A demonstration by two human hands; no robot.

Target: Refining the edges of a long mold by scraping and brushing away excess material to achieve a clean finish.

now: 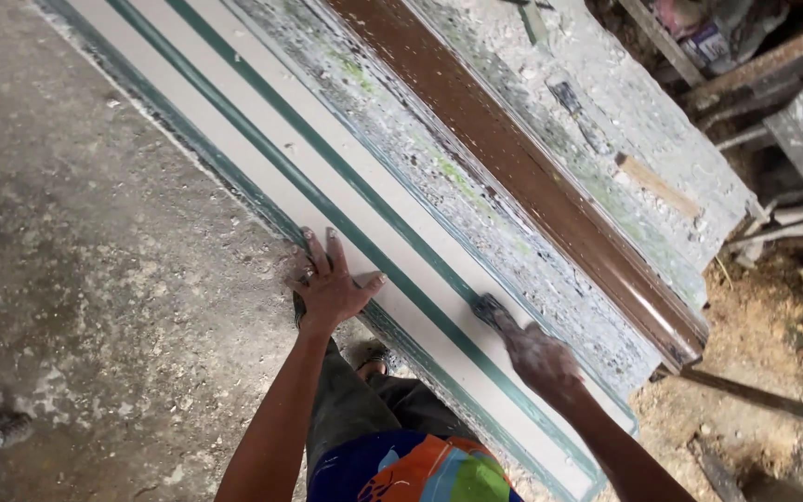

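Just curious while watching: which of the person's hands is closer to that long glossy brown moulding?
Right. The right hand, gripping a small tool, works on the white strip just short of the brown moulding; the left hand presses flat at the strip's far edge.

I'm seeing a matt white plaster moulding (364, 232) with green stripes — glossy brown mould (532, 186) beside it, rough concrete floor (95, 232).
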